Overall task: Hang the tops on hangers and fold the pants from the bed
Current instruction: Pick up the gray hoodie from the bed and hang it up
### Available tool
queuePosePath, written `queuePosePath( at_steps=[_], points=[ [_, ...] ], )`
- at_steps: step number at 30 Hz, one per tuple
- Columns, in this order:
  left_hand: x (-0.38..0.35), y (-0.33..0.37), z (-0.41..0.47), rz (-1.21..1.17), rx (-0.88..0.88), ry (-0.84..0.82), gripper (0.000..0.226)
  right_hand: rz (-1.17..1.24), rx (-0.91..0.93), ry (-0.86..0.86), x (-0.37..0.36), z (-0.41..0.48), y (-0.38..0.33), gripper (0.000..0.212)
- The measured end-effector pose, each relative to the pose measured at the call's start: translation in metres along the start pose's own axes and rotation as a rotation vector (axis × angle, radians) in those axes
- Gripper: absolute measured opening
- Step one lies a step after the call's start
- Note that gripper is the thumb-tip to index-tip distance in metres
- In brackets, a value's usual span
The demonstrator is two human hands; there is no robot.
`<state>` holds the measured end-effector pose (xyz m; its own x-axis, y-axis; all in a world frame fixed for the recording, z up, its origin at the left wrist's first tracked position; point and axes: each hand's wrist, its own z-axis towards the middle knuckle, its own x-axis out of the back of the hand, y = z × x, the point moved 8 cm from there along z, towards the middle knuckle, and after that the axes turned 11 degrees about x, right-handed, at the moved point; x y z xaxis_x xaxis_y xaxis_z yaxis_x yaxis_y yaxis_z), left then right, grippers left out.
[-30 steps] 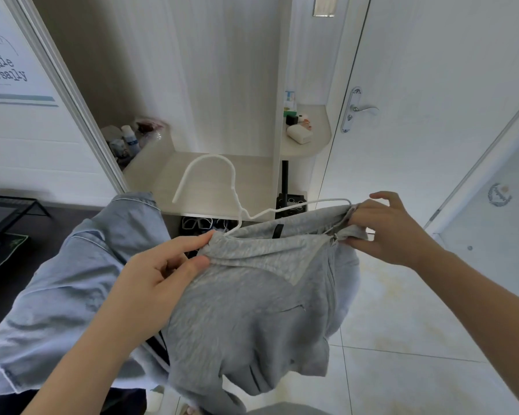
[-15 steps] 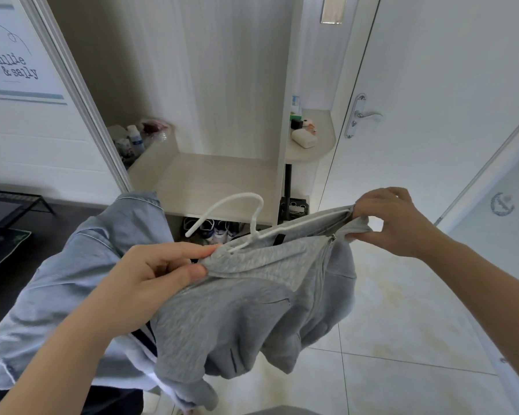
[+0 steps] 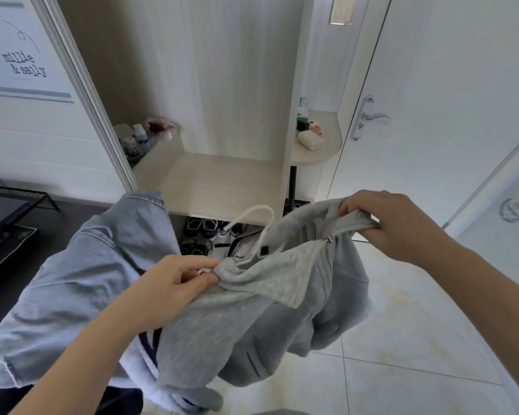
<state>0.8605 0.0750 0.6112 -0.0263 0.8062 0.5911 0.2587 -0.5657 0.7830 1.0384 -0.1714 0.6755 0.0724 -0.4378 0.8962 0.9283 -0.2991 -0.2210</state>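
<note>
A grey zip-up top (image 3: 270, 313) hangs in front of me between both hands. A white hanger (image 3: 259, 218) sits inside its neck, with only the hook sticking up. My left hand (image 3: 174, 283) pinches the left shoulder of the grey top. My right hand (image 3: 387, 220) grips the right collar edge, beside the zipper. A light blue shirt (image 3: 90, 280) is draped over my left forearm and hangs to the left.
An open wardrobe niche with a pale wooden shelf (image 3: 222, 184) stands ahead, with shoes (image 3: 204, 232) beneath it. Bottles (image 3: 135, 139) sit at its left corner. A small rounded shelf (image 3: 315, 145) holds toiletries. A white door (image 3: 432, 115) is at the right. The floor is pale tile (image 3: 402, 324).
The hanger has sunk deeper into the grey top's neck, leaving only the hook out. My right hand has pulled the collar up over the hanger's right end.
</note>
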Motion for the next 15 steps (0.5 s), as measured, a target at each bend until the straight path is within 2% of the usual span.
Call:
queuePosePath(
  at_steps=[3,5,8,10,12,14,15],
  points=[
    [0.006,0.013,-0.002,-0.180,-0.084,0.090,0.027,0.183,0.026,-0.011,0.003,0.009,-0.030,0.024],
    [0.002,0.032,0.001,-0.202,-0.170,0.099,0.026,0.233,0.011,-0.076,-0.003,0.016,-0.044,0.010],
    [-0.002,0.057,0.010,-0.159,-0.237,0.111,0.023,0.296,-0.010,-0.129,-0.014,0.023,-0.058,0.008],
    [-0.004,0.067,0.018,-0.137,-0.244,0.102,0.017,0.336,0.007,-0.107,-0.015,0.026,-0.065,0.007],
    [-0.004,0.071,0.025,-0.089,-0.216,0.138,0.022,0.397,-0.004,-0.044,-0.014,0.029,-0.067,0.020],
    [-0.001,0.071,0.032,-0.059,-0.186,0.209,0.021,0.507,-0.101,0.015,-0.015,0.028,-0.060,0.023],
    [0.001,0.069,0.036,-0.067,-0.172,0.247,0.016,0.578,-0.166,0.022,-0.017,0.026,-0.054,0.018]
  ],
)
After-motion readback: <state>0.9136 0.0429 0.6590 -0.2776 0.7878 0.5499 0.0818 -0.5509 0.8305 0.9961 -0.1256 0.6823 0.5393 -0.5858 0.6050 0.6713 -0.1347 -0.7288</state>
